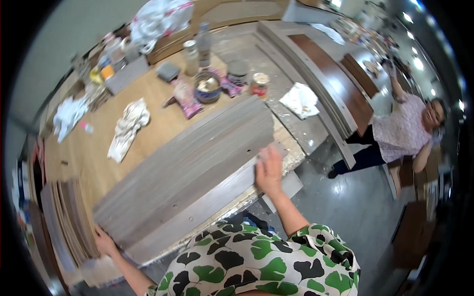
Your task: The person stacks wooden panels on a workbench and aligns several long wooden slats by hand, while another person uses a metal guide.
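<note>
A long grey wood-grain board [192,153] lies slantwise across the workbench in front of me, with a few small round holes near its lighter front strip [197,204]. At its left end, my left hand [103,241] is closed on the edge, its fingers partly hidden by the board. My right hand [269,170] grips the right end, thumb on the near face and fingers over the edge. Right by my left hand stands a stack of narrow boards [71,224] on edge.
On the wooden benchtop [74,153] lie a crumpled cloth [129,126], pink tubes [186,98], a bowl [207,88] and a small red can [259,85]. A white rag [300,100] lies farther right. Beyond long panels [326,74], a person [401,126] stands at the right.
</note>
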Demonstrator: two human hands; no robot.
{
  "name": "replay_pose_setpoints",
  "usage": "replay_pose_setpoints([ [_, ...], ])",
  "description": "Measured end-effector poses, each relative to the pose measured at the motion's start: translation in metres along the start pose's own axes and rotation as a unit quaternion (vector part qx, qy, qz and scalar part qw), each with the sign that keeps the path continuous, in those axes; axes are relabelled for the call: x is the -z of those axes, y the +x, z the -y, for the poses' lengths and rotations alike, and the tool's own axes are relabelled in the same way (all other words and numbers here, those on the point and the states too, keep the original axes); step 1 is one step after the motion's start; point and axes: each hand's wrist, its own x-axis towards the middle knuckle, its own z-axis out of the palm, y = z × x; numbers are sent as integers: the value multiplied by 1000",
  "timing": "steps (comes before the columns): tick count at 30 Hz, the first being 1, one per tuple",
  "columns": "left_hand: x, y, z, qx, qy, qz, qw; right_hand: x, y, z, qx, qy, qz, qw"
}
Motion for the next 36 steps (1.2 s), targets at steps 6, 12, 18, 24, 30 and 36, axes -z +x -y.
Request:
replay_pose_setpoints([
  [6, 20, -16, -41, 20, -36, 13, 999, -7, -42, 26, 53, -84, 50, 994],
  [12, 11, -7, -17, 3, -20, -5, 1000, -20, -47, 27, 60, -80, 27, 995],
  [18, 23, -17, -43, 13, -32, 36, 999, -25, -57, 15, 72, -79, 0, 994],
  [24, 38, -16, -37, 30, -95, 62, 993, -31, -53, 18, 79, -63, -15, 995],
  [30, 36, -14, -26, -28, -226, 122, 966, -44, -66, -7, 82, -75, -5, 994],
  [36, 34, -16, -31, 11, -115, 56, 992, -33, -66, 2, 116, -93, -11, 989],
])
